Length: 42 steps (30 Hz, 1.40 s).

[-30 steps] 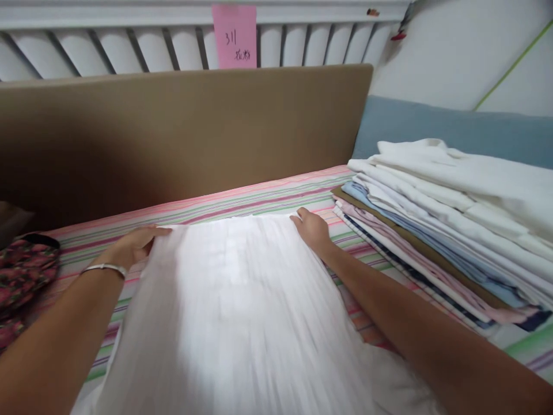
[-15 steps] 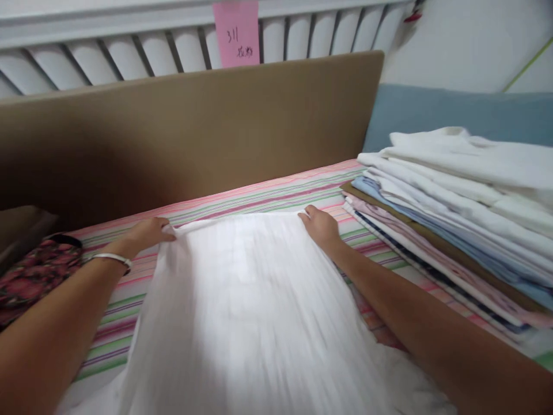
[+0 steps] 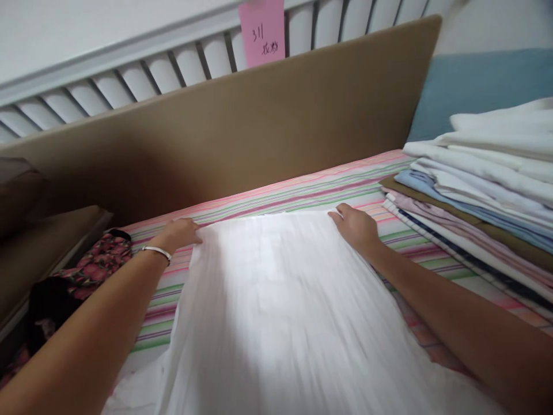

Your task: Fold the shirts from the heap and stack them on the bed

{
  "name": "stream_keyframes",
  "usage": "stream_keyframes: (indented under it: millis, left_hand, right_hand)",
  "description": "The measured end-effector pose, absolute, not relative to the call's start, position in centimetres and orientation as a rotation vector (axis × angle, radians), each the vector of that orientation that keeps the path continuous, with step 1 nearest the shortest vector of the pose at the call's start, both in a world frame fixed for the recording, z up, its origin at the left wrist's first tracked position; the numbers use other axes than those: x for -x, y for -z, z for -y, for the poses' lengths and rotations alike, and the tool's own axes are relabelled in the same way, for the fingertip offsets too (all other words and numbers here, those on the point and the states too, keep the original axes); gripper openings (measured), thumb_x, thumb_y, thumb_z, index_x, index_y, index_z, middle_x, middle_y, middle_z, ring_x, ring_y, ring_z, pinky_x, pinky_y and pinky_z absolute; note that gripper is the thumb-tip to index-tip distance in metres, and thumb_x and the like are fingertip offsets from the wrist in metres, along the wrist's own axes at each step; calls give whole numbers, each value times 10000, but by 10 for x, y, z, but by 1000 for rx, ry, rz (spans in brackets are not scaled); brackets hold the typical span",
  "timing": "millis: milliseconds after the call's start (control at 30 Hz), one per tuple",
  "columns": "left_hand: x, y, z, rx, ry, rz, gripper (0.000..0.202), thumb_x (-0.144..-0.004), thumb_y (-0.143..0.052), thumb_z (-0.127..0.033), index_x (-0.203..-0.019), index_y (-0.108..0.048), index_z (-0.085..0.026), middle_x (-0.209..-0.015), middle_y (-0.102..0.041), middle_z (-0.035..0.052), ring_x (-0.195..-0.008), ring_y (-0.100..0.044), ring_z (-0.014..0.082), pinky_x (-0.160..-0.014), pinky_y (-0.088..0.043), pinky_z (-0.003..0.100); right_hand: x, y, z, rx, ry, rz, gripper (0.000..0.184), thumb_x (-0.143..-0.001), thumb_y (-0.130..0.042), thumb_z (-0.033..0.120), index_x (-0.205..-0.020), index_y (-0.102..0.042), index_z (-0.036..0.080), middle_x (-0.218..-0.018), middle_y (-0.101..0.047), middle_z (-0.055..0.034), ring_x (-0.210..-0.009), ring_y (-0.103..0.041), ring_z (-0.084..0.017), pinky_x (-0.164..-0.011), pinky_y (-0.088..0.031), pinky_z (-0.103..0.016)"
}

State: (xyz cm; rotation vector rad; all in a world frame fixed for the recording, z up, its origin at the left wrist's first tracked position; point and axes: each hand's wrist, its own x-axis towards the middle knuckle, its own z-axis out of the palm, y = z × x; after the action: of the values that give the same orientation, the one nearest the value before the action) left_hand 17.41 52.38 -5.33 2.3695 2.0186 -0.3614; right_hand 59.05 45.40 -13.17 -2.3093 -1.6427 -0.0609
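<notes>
A thin white garment point(image 3: 276, 300), perhaps a shirt, lies spread over the striped sheet point(image 3: 302, 187), its near end running out of view at the bottom. Its far left corner is pinched by my left hand point(image 3: 179, 233), which has a light bracelet at the wrist. At the far right corner my right hand point(image 3: 354, 227) grips the same edge between thumb and fingers. Between the two hands the far edge is stretched nearly straight. Soft lengthwise creases cross the cloth, and my right forearm passes above its right side.
A stack of folded clothes point(image 3: 484, 184) stands at the right. On the left lies a dark floral garment point(image 3: 99, 259) beside a brown board or box point(image 3: 82, 230). A brown panel point(image 3: 259, 132) borders the far side, before a white radiator point(image 3: 138, 80) carrying a pink note point(image 3: 262, 34).
The camera view has tilted and shifted left, so more of the floral garment shows. Both hands still hold the garment's far corners, and the cloth lies a little flatter.
</notes>
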Motion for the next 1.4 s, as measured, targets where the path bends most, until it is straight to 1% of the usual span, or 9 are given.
stream_keyframes:
  millis: [167, 300, 433, 667, 800, 967, 1167, 1300, 1400]
  left_hand:
    - [-173, 57, -526, -2337, 468, -2109, 425, -667, -620, -445, -982, -665, -163, -1175, -603, 178, -1158, -472, 371, -997, -273, 578]
    - [-174, 78, -528, -2187, 358, -2257, 526, -771, -420, -583, -1021, -641, -176, -1178, -602, 169, -1132, -503, 363, -945, -357, 557]
    - [-175, 101, -526, -2147, 97, -2395, 480, -794, -421, -526, -1013, -614, -144, -1164, -586, 176, -1131, -500, 344, -918, -412, 491]
    - [-192, 100, -479, -2163, -334, -2471, 529, -812, -487, -393, -1284, -396, -174, -1301, -496, 139, -1188, -457, 308, -949, -422, 476]
    - [-163, 103, -384, -2492, -479, -1975, 406, -865, -414, -368, -1227, -477, -193, -1297, -528, 96, -1216, -453, 232, -1037, -359, 406]
    - [-79, 108, -261, -1869, -271, -2351, 450, -831, -381, -402, -1163, -526, -134, -1186, -595, 121, -1114, -526, 237, -993, -386, 355]
    - [-82, 98, -222, -1681, -214, -2456, 475, -767, -490, -471, -1089, -563, -130, -1162, -597, 152, -1064, -550, 253, -881, -418, 319]
    - [-99, 94, -218, -1570, -199, -2465, 255, -774, -491, -422, -842, -604, -203, -877, -691, 66, -847, -627, 211, -693, -428, 285]
    - [-96, 90, -212, -1463, -220, -2490, 215, -793, -467, -358, -804, -608, -197, -835, -694, 75, -794, -640, 209, -607, -410, 280]
  right_hand:
    - [-591, 134, -455, 2307, 64, 1623, 345, -892, -388, 420, -1003, -605, 176, -878, -686, -115, -786, -616, -233, -597, -321, -276]
    - [-592, 135, -456, 2298, 65, 1615, 339, -886, -402, 408, -1016, -608, 172, -891, -687, -119, -790, -612, -227, -610, -334, -273]
    - [-591, 136, -456, 2298, 77, 1609, 344, -880, -406, 409, -1012, -614, 170, -878, -688, -123, -781, -613, -230, -612, -346, -277]
    - [-601, 142, -462, 2194, -2, 1547, 351, -843, -452, 427, -1048, -608, 189, -934, -688, -105, -824, -625, -237, -652, -406, -301]
    - [-606, 140, -459, 2048, -70, 1489, 474, -800, -512, 401, -1208, -530, 161, -1020, -668, -113, -945, -612, -249, -766, -461, -344]
    - [-568, 123, -387, 1679, 80, 2018, 522, -823, -487, 383, -1286, -488, 142, -1356, -470, -155, -1274, -405, -263, -1023, -351, -403]
    - [-520, 125, -265, 1675, -106, 2357, 506, -855, -431, 479, -1311, -488, 265, -1453, -349, -89, -1351, -285, -279, -1068, -270, -510]
    - [-520, 139, -240, 1782, -110, 2406, 510, -891, -370, 473, -1367, -414, 296, -1470, -310, -66, -1368, -243, -265, -1091, -218, -507]
    - [-525, 138, -239, 1796, -100, 2450, 512, -907, -347, 451, -1389, -379, 283, -1484, -274, -63, -1377, -215, -256, -1103, -198, -486]
